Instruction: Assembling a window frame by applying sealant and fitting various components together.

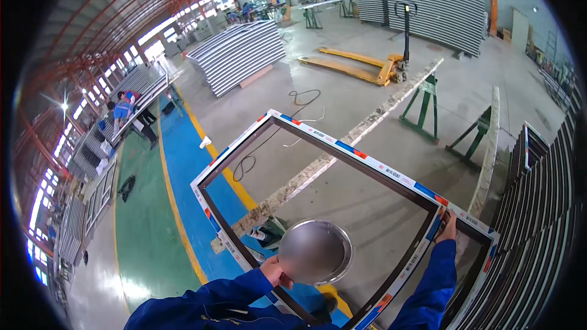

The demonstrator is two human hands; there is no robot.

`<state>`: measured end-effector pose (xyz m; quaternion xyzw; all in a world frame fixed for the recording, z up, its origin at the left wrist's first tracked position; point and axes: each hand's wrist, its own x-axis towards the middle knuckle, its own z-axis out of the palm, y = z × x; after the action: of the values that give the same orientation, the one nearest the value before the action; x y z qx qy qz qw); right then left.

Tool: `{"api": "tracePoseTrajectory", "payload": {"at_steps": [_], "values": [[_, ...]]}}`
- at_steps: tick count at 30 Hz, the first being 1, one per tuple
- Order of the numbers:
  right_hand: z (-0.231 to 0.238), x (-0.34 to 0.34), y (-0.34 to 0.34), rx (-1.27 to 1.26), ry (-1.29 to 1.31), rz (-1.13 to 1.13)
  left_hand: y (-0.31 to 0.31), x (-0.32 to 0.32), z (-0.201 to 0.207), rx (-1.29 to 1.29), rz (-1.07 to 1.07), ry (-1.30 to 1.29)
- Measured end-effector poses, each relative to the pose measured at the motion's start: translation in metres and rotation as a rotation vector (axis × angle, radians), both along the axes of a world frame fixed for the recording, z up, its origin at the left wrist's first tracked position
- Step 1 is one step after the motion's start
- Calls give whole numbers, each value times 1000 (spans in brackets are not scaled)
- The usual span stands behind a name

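A large dark window frame [382, 174], its faces covered in white protective film with red and blue patches, lies before me over a mottled beam. It has one wide opening and a narrower one at the right. My right hand [448, 227] is closed round the frame where the dividing bar meets its far side. My left hand [277, 272] is at the near left side, fingers curled, beside a round thing with a shiny metal rim [350, 245]. The middle of that round thing is blurred. Whether those fingers grip its rim or the frame is hidden.
Mottled beams [379, 115] rest on green trestles [422, 110]. A yellow pallet truck [358, 67] stands beyond, near stacked profiles [241, 55]. Dark frames [532, 238] are stacked close at my right. A cable [299, 105] lies on the floor. Two people [125, 107] work far left.
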<state>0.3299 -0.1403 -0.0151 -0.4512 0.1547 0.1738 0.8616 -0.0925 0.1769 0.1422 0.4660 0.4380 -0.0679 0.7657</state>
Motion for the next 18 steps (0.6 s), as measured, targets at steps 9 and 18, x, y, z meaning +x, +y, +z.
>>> {"api": "tracePoseTrajectory", "payload": {"at_steps": [9,18], "values": [[-10,10,2,44,-63,-32,10,-7,-2,1,14,-23],[5,-5,11,-70,-79,-61,18,-20,-5,-19,47,-14]]}}
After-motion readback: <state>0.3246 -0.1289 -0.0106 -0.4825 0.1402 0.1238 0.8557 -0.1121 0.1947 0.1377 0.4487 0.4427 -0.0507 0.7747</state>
